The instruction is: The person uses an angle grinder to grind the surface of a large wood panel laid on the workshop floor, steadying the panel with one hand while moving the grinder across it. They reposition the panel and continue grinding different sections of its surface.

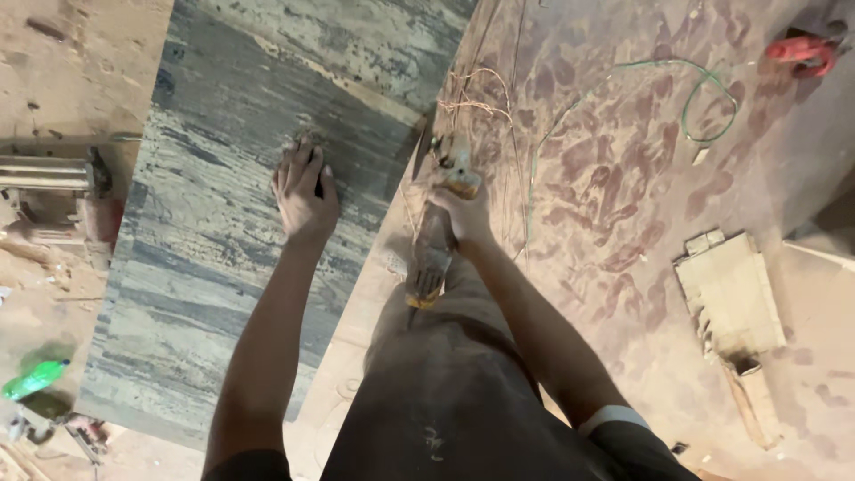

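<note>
Dust covers a workshop floor [623, 178] of mottled reddish-brown, seen from above a person standing at the edge of a large grey-streaked panel [205, 267]. The panel lies flat and fills the left half of the view, its right edge running diagonally from the top centre down toward the person's legs. The left hand [303, 191] rests palm-down on the panel near that edge, fingers [298, 165] spread and released, grasping nothing that can be made out. The right hand [465, 214] is clenched around a dusty power tool [450, 165], which sits just at the panel's right edge, close beside the left hand. A thin green cable [704, 89] loops across the floor to the upper right, and tangled pale wires [476, 98] lie just above the tool. A red object [802, 52] sits in the far upper right corner. A stack of pale wood offcuts [730, 294] lies on the floor to the right, well apart from the hands. At the left margin stand a metal machine part [49, 174] and a green bottle [34, 380], its contents not visible. Open floor stretches between the person's right arm and the offcuts.
</note>
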The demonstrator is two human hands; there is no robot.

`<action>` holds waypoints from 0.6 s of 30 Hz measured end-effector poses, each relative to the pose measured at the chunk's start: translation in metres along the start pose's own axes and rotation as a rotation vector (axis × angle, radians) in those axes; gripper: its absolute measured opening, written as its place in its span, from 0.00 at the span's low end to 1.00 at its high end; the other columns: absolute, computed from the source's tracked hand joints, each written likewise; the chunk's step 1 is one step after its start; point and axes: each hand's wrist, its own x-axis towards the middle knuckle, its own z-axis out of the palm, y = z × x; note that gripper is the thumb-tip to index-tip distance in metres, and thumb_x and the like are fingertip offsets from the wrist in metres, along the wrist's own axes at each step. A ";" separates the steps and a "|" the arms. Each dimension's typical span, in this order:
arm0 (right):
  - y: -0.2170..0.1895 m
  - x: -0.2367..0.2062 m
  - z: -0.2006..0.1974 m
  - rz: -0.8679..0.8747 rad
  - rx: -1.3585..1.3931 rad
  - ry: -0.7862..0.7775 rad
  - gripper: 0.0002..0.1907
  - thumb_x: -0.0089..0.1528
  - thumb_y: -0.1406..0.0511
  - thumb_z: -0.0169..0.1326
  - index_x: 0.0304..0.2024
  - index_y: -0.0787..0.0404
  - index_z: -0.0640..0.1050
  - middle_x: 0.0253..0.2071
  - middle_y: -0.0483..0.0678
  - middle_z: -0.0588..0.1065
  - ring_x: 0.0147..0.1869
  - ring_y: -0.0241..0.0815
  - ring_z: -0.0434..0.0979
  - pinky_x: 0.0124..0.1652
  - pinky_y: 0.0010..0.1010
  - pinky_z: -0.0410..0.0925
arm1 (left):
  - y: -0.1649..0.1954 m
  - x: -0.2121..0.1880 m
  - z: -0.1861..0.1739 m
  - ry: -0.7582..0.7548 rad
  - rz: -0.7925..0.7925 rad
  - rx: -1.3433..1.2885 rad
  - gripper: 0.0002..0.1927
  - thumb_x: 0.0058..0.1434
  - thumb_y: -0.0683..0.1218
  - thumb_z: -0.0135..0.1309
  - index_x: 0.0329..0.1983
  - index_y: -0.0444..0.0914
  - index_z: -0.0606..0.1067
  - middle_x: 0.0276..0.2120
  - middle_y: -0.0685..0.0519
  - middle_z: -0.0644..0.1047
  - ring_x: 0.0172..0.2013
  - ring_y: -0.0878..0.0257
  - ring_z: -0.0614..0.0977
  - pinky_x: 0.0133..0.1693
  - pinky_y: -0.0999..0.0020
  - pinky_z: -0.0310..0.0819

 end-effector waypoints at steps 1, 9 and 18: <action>0.009 -0.008 0.001 0.057 0.014 0.009 0.29 0.54 0.77 0.62 0.56 0.63 0.67 0.41 0.52 0.77 0.40 0.44 0.81 0.39 0.36 0.77 | -0.001 0.000 0.001 -0.008 0.001 0.007 0.17 0.72 0.44 0.52 0.61 0.34 0.78 0.69 0.46 0.71 0.69 0.42 0.68 0.69 0.43 0.55; 0.052 -0.094 -0.006 0.085 0.035 -0.055 0.32 0.54 0.76 0.62 0.60 0.66 0.66 0.44 0.53 0.76 0.46 0.47 0.80 0.42 0.36 0.78 | -0.012 -0.022 -0.032 -0.117 0.133 0.014 0.20 0.73 0.44 0.50 0.65 0.33 0.76 0.72 0.43 0.68 0.71 0.39 0.64 0.68 0.42 0.54; 0.011 0.003 -0.036 -0.068 0.172 -0.116 0.17 0.57 0.77 0.59 0.49 0.66 0.78 0.40 0.53 0.78 0.38 0.43 0.80 0.38 0.33 0.75 | -0.022 -0.107 -0.073 -0.004 0.119 0.065 0.19 0.68 0.44 0.51 0.61 0.34 0.77 0.65 0.44 0.74 0.67 0.45 0.72 0.68 0.48 0.62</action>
